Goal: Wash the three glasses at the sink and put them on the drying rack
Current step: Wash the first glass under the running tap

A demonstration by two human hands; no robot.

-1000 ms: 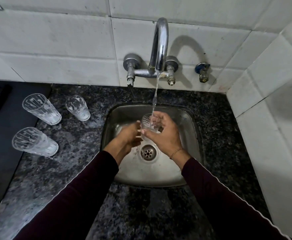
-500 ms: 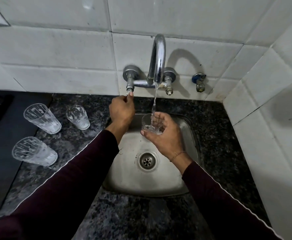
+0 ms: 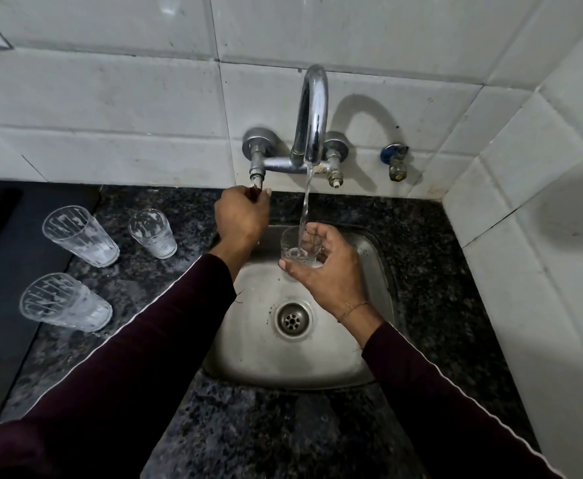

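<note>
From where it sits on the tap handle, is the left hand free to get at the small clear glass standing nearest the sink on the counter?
Probably yes. The left hand would first have to let go of the tap handle; the small clear glass stands upright just left of it on the dark granite counter, with nothing between.

Small clear glass [image 3: 299,246] upright over sink [image 3: 369,357], under tap stream. Three more glasses on bench at 9 o'clock: two tall [image 3: 80,236] [image 3: 65,302], one short [image 3: 152,233], all upright.

A home kitchen corner is showing here: a small square stainless-steel sink [image 3: 369,354] is sitting in a dark speckled granite surface [image 3: 255,426], with a wall-mounted chrome tap [image 3: 312,115] running against white tiles [image 3: 110,98].
</note>
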